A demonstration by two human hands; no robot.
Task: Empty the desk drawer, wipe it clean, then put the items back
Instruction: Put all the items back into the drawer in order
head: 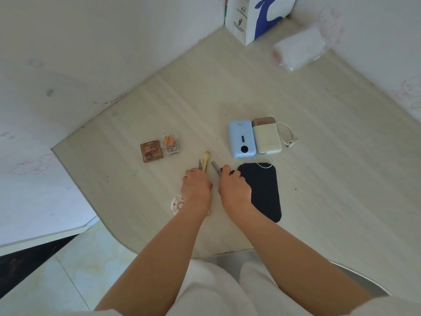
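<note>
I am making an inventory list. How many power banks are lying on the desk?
2. The blue power bank and the cream power bank lie side by side, touching, just beyond the black pouch. None appears hidden.

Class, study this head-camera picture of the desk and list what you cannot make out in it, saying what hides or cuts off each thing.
- Drawer: not in the head view at all, so its state is unknown.
- Slim tools: their lower ends are covered by the left hand.
- Grey pen-like item: the right hand hides most of it.
- Round patterned item: partly covered by the left wrist.
- White box: cut off by the top edge.
- Brown palette: its print is too small to read.
</note>
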